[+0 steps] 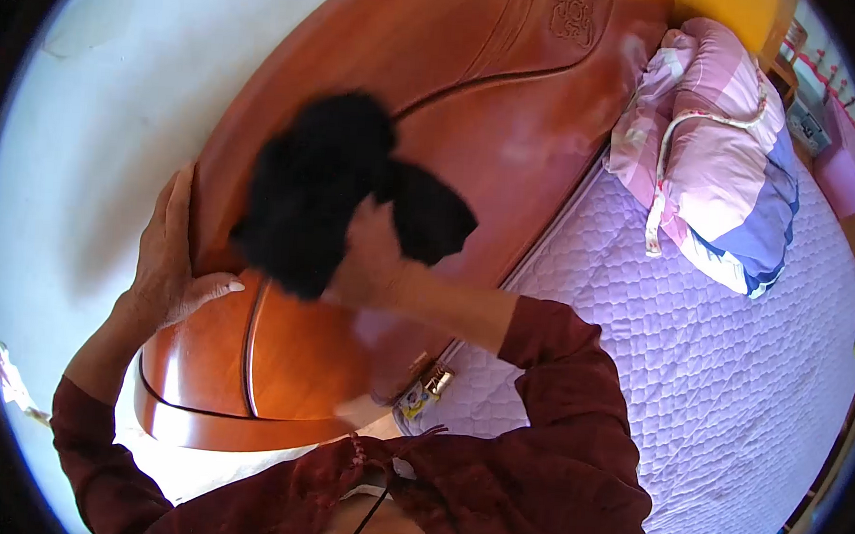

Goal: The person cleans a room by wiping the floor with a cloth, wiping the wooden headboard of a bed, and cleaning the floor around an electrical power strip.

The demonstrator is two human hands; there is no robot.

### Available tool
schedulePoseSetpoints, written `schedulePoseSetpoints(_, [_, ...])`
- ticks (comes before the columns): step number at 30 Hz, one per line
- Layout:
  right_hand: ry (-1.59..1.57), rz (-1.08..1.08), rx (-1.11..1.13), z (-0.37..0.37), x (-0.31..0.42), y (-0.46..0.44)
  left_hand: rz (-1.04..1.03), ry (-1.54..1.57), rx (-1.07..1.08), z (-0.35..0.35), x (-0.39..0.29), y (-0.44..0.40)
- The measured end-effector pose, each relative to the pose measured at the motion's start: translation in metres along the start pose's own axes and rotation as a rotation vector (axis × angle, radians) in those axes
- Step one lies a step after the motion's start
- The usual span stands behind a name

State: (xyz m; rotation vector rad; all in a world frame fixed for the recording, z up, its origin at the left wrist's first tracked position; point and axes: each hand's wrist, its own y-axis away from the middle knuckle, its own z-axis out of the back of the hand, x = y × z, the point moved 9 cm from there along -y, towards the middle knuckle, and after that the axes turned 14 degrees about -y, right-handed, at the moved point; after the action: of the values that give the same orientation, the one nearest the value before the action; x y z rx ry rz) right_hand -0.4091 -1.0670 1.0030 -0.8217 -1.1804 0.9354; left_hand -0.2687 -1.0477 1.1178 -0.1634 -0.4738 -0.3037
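A glossy reddish-brown wooden headboard [307, 357] with dark curved grooves and a carved motif spans the middle of the view. My right hand [375, 255] is closed around a bunched black cloth [321, 184], which lies over the headboard's face and is blurred by motion. The cloth hides part of the fingers. At the headboard's left edge rests my left hand [172, 258], its fingers stretched along the rim and the thumb spread out over the front.
To the right lies a bed with a lilac quilted cover [711, 398]. A folded pink and blue quilt [719, 152] sits at its far end. Behind the headboard rises a white wall [98, 105]. A pink box-like object [844, 168] is at the far right.
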Motion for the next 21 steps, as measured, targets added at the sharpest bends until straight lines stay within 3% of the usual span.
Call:
schedulePoseSetpoints(2, [-0.118,0.054,0.119,-0.022,0.027,0.010,-0.017,0.029,-0.029,0.000,0.003,0.001])
schedulePoseSetpoints(5, [-0.151,0.242,0.194,-0.006,0.004,0.013,-0.048,0.038,-0.061,0.001,-0.002,0.000])
schedulePoseSetpoints(7, [-0.088,0.077,0.320,0.000,-0.055,0.016,-0.057,0.023,-0.065,0.005,-0.004,0.000])
schedulePoseSetpoints(10, [-0.664,-0.430,-0.236,0.062,-0.165,0.029,-0.052,0.008,-0.071,0.006,-0.004,0.000])
schedulePoseSetpoints(11, [-0.390,-0.388,-0.189,0.079,-0.186,0.033,-0.053,0.009,-0.071,0.006,-0.004,0.000])
schedulePoseSetpoints(12, [0.341,-0.253,-0.038,0.097,-0.189,0.040,-0.050,0.011,-0.067,0.005,-0.004,0.002])
schedulePoseSetpoints(13, [0.705,-0.180,-0.007,0.109,-0.194,0.044,-0.044,0.018,-0.065,0.005,-0.004,0.004])
schedulePoseSetpoints(14, [0.710,-0.226,-0.085,0.124,-0.210,0.045,-0.041,0.023,-0.066,0.005,-0.004,0.005])
schedulePoseSetpoints(15, [0.270,-0.357,-0.301,0.142,-0.260,0.054,-0.040,0.024,-0.079,0.006,-0.003,0.003])
schedulePoseSetpoints(18, [0.252,-0.241,-0.422,0.143,-0.209,0.031,-0.057,-0.001,-0.127,0.005,-0.001,0.006])
schedulePoseSetpoints(21, [0.214,-0.098,-0.339,0.118,-0.164,0.016,-0.050,0.055,-0.168,0.009,-0.002,0.009])
